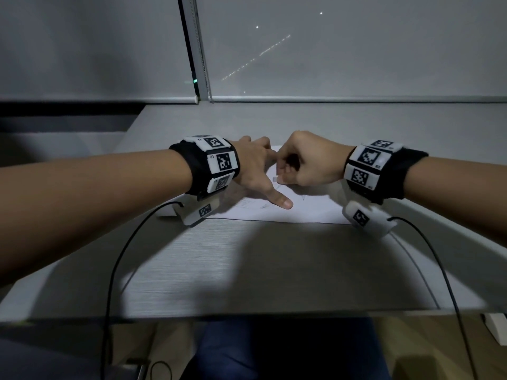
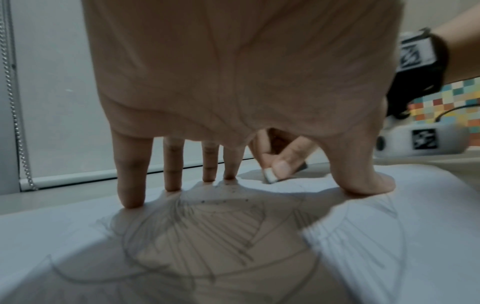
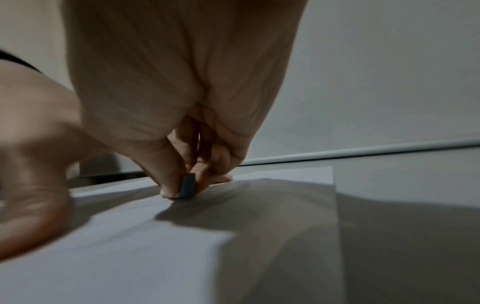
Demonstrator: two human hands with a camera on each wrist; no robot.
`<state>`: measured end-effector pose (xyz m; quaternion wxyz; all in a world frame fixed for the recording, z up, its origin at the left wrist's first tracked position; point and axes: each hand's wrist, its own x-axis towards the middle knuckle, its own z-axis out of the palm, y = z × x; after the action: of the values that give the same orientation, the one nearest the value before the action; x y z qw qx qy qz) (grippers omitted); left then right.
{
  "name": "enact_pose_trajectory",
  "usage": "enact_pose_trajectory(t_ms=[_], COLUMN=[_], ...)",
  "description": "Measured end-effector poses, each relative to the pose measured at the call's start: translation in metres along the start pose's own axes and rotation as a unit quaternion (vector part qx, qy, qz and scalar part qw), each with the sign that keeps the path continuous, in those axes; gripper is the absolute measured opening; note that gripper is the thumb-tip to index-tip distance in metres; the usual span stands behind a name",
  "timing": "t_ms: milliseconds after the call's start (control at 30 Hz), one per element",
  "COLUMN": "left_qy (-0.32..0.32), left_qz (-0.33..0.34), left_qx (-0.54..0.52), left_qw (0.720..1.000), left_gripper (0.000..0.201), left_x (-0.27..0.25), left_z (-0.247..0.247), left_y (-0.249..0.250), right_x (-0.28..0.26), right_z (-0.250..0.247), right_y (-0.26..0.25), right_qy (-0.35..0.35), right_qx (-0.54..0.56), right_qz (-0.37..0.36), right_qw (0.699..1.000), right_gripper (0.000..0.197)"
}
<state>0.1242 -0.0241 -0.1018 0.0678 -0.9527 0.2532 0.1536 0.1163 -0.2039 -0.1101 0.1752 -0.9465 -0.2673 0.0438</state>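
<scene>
A small eraser (image 2: 270,176), white at the tip and dark behind, touches the sheet of paper (image 1: 315,212), pinched between the thumb and curled fingertips of the right grip (image 1: 310,163). Just beside it the left grip (image 1: 255,165) holds nothing, its straight, spread fingers pressing down on the pencil drawing (image 2: 207,236). The paper lies on the grey surface (image 1: 247,256).

Head view looks down from above; wrist views close, low; all share paper (image 1: 310,212).
</scene>
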Motion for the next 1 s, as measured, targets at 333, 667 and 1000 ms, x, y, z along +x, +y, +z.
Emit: enact_pose_trajectory(t_ms=[333, 667, 1000], left_qy=[-0.001, -0.018, -0.047], left_qz=[-0.007, -0.014, -0.021], left_qx=[0.003, 0.009, 0.015], left_qw=[1.0, 1.0, 0.999], left_gripper=[0.114, 0.121, 0.118], left_x=[-0.002, -0.001, 0.0], left_z=[0.001, -0.002, -0.007], left_y=[0.0, 0.003, 0.006], right_x=[0.0, 0.003, -0.003], right_z=[0.001, -0.007, -0.01], right_y=[0.0, 0.01, 0.01], right_qy=[0.017, 0.034, 0.028], right_qx=[-0.016, -0.045, -0.034], right_qz=[0.009, 0.033, 0.028], right_qw=[1.0, 0.998, 0.999], right_gripper=[0.013, 0.013, 0.011])
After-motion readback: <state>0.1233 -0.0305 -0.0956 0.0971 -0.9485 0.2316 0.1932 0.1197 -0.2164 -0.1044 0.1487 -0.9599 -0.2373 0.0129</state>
